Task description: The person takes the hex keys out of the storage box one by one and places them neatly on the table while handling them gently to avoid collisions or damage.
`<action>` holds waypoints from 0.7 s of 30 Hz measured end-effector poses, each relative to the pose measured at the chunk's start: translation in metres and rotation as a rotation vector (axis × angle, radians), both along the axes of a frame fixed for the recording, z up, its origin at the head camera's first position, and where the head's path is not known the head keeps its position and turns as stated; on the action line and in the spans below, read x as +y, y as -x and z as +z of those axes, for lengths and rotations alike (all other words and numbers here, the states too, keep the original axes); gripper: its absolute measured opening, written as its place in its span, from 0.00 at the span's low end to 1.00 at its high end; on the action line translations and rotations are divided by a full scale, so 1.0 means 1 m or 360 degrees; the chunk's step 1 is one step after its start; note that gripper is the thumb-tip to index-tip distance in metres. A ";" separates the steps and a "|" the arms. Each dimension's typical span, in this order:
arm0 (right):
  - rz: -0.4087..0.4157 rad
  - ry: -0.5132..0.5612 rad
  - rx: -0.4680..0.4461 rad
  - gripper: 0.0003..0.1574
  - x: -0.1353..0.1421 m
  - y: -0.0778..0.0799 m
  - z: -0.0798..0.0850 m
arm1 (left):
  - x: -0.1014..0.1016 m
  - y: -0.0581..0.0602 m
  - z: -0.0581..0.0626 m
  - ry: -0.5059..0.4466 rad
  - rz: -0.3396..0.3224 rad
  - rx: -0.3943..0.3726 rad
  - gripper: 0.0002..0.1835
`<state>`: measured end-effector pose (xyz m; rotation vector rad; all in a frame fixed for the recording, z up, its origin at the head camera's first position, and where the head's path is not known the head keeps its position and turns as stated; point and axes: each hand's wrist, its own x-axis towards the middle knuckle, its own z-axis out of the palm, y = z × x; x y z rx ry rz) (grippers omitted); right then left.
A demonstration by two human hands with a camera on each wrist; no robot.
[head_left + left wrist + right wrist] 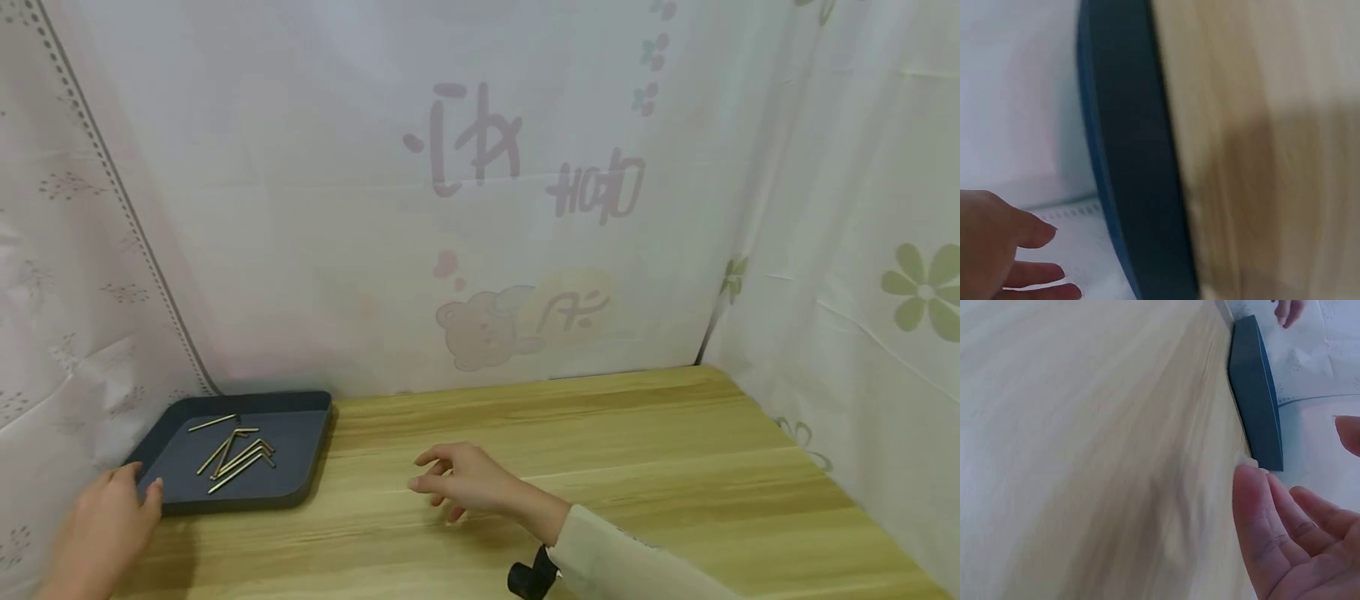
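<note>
Wood-grain table [525,417] is backed by cloth [315,208]; bent rods [235,473] are strewn in tray [296,433]; none held, work prob. unstarted or done; L hand [108,517] at tray corner, R hand [472,479] over table, both loosely spread.

Pinkish lettering [481,142] marks the curtain [322,183]; (stylised) its words are unclear.

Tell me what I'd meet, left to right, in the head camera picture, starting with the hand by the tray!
Left hand → thin metal rods in the dark tray → right hand → pale sleeve → big green flower on the curtain.
</note>
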<state>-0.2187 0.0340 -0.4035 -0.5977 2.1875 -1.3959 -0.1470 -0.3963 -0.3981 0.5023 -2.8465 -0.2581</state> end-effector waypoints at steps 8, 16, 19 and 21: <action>-0.0096 0.0137 -0.0168 0.29 -0.026 -0.008 -0.011 | -0.021 -0.002 -0.018 0.0072 0.0008 -0.0031 0.26; -0.0175 0.0158 -0.0177 0.29 -0.060 -0.015 -0.012 | -0.031 0.001 -0.027 -0.0070 0.0116 -0.0227 0.30; -0.0241 0.0151 -0.0172 0.31 -0.074 -0.017 -0.013 | -0.035 0.005 -0.030 -0.0154 0.0172 -0.0280 0.34; -0.0279 0.0151 -0.0169 0.31 -0.083 -0.017 -0.014 | -0.037 0.007 -0.033 -0.0250 0.0225 -0.0273 0.37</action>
